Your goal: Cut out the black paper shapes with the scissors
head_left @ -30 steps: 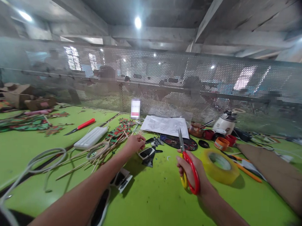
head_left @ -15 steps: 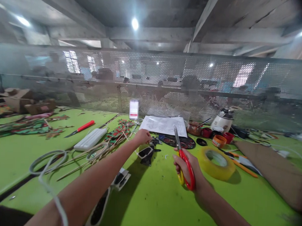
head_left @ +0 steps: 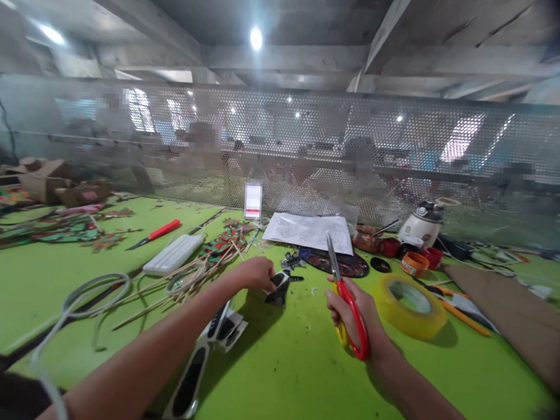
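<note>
My right hand [head_left: 357,309] is wrapped round scissors [head_left: 356,318] with red and yellow handles. Their blades point up and away, toward the white paper sheet. My left hand [head_left: 258,275] reaches down to a black cut-out piece with a white border [head_left: 279,287], its fingers closed at the piece's left edge; the fingertips are partly hidden. Just beyond lies a small heap of dark cut-outs [head_left: 292,260]. Under my left forearm are more black pieces on white backing [head_left: 231,330], and a long black strip edged in white [head_left: 189,379] lies nearer me.
Right of the scissors sits a yellow tape roll [head_left: 412,305], with an orange-handled cutter [head_left: 461,314] and brown board [head_left: 502,319] beyond. Behind are a drawing sheet [head_left: 307,231], a dark oval palette [head_left: 338,262] and paint jars [head_left: 414,263]. Sticks [head_left: 164,301], a cable [head_left: 66,306] and a red-handled knife [head_left: 164,230] lie left.
My left hand has come back toward me from the small dark heap to the white-bordered black piece. The scissors stay in my right hand, and the view has shifted slightly.
</note>
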`<state>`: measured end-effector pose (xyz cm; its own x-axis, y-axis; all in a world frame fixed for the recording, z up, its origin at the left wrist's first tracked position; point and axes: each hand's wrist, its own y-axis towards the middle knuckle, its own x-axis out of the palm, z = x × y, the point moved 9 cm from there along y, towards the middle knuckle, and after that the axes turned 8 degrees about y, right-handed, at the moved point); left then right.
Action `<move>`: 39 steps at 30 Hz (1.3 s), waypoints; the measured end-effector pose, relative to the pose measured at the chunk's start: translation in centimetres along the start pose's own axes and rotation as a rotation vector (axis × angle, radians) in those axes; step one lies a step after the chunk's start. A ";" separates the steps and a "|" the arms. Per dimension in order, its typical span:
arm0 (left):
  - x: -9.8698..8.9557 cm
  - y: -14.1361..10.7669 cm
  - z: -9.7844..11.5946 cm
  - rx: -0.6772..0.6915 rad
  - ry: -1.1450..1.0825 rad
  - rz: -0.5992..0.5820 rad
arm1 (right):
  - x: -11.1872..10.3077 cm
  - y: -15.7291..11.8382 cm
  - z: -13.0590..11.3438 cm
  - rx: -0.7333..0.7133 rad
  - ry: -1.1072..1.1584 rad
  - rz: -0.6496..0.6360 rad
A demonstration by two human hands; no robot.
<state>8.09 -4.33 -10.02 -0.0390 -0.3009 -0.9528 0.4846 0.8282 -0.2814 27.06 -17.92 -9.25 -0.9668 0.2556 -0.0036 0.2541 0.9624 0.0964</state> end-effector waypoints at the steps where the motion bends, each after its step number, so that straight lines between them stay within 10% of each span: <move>1: -0.1 0.1 0.0 -0.009 0.004 0.013 | 0.0 0.0 0.0 -0.003 -0.004 -0.001; 26: -1.2 -2.6 5.9 0.176 0.236 0.167 | 0.3 -0.3 -0.3 0.004 -0.072 -0.026; 39: -0.3 -0.2 2.2 0.034 0.094 0.108 | -0.8 0.5 -1.1 -0.061 -0.553 0.028</move>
<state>9.93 -5.42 -9.43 -0.0662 -0.1641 -0.9842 0.5201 0.8362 -0.1743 27.91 -17.75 -8.10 -0.7969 0.3069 -0.5203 0.2613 0.9517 0.1610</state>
